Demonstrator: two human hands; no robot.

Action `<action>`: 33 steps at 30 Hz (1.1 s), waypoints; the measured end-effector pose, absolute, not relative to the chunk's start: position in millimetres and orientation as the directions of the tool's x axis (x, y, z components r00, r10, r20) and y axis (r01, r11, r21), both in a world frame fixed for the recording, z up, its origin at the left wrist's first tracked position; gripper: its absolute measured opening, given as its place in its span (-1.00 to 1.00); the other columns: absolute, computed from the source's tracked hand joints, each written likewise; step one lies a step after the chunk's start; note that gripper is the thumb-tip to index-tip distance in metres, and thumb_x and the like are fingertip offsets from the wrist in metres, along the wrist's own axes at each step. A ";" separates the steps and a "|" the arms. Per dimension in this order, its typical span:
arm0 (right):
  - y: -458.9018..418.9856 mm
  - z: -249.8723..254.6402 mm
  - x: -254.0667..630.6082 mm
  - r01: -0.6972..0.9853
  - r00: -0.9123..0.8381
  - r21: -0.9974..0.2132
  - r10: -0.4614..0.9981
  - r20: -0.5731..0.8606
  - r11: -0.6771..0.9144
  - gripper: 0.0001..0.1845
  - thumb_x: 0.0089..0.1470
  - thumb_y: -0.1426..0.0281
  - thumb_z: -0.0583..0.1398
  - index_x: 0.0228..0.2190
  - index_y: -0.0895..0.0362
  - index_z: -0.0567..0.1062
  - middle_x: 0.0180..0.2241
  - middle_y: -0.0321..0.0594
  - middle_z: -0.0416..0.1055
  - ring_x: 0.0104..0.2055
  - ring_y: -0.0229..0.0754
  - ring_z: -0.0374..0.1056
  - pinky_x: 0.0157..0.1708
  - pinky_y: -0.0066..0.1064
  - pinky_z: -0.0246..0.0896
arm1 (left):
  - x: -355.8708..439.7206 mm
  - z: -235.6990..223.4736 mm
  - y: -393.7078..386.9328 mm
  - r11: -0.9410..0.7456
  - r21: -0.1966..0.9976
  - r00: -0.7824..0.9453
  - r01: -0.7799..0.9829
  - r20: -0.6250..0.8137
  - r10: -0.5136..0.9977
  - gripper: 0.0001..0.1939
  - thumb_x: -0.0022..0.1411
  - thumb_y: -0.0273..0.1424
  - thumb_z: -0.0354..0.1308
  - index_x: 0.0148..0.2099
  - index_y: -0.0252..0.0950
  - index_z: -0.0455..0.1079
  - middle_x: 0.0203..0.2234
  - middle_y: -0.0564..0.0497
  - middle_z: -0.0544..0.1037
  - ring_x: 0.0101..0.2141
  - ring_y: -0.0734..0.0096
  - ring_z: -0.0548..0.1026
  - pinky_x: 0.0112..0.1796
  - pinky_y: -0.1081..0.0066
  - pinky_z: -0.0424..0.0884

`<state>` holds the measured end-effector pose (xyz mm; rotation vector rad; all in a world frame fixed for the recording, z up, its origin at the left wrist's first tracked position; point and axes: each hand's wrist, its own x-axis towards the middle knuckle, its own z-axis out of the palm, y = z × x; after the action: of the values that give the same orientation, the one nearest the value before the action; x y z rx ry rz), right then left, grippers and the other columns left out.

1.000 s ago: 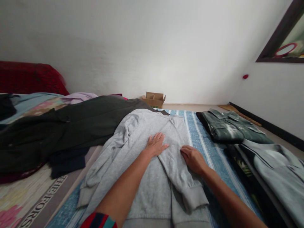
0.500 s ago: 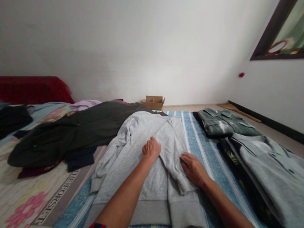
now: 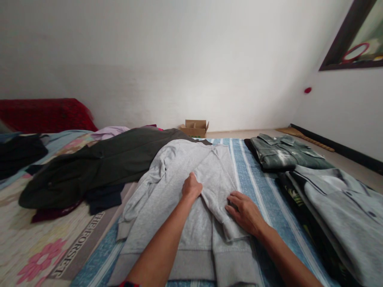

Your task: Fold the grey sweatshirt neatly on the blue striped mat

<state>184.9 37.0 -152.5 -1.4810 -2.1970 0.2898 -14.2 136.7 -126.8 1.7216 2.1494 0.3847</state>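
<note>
A grey fleece sweatshirt (image 3: pixel 194 235) lies face down on a striped mat, with one sleeve folded across its back. My left hand (image 3: pixel 192 187) is curled and pinches a fold of the fabric near the middle of the sweatshirt. My right hand (image 3: pixel 245 213) rests with its fingers spread at the edge of the folded sleeve (image 3: pixel 218 199), to the right of my left hand. The sleeve's cuff (image 3: pixel 236 235) lies below my right hand, on the sweatshirt's lower part.
The blue-and-white striped mat (image 3: pixel 263 191) runs under the sweatshirt. Folded green (image 3: pixel 287 153) and grey (image 3: pixel 344 207) shirts lie to the right. A dark garment (image 3: pixel 89 175) lies on floral bedding (image 3: pixel 42 255) to the left. A cardboard box (image 3: pixel 195 128) stands by the far wall.
My left hand has gone from lying flat to curled on a pinch of fabric. The folded sleeve now sits a little higher on the sweatshirt, and the view has levelled.
</note>
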 end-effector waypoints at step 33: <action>12.7 -118.7 168.4 0.887 -0.394 -0.271 0.919 -0.025 0.373 -0.51 0.22 0.12 -0.04 -0.06 0.18 0.42 0.08 0.05 0.24 0.16 0.04 0.12 0.16 -0.07 -0.11 | -6.5 -139.8 58.1 -0.411 0.256 0.443 0.875 -0.083 0.893 -0.52 0.30 -0.34 -0.12 0.25 -0.27 0.10 0.27 -0.17 0.06 0.26 0.15 -0.04 0.18 0.03 -0.04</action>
<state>168.4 12.7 -118.7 -1.6501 -2.4927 0.3652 -6.5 58.1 -139.8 2.4362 1.5288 0.0969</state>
